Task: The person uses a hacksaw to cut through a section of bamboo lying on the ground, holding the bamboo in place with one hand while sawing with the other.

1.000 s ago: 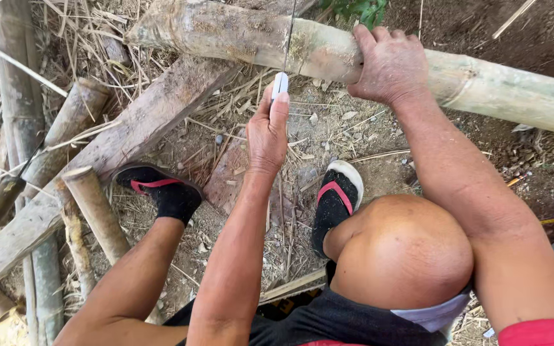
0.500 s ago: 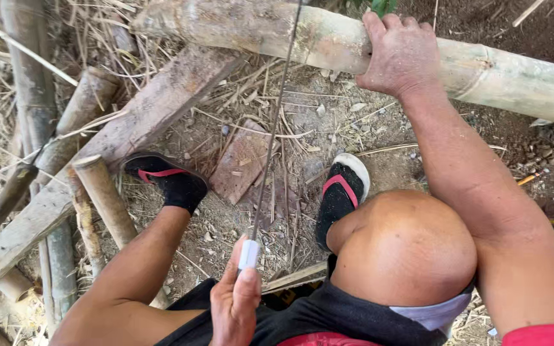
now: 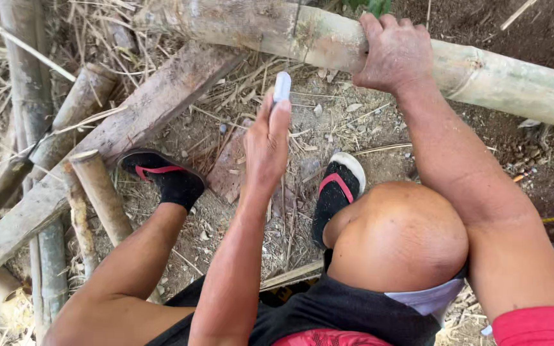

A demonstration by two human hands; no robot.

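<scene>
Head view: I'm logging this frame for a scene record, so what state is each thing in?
Thick pale bamboo pole: lying across the ground, gripped from above.
Right hand: clamped over the pole.
Left hand: raised, fingers closed.
Small white handle-like object: upright, held in the left hand's grip.
Black sandals with red straps: worn, flat on the dirt.
Cut bamboo stub: lying tilted, cut end showing.
</scene>
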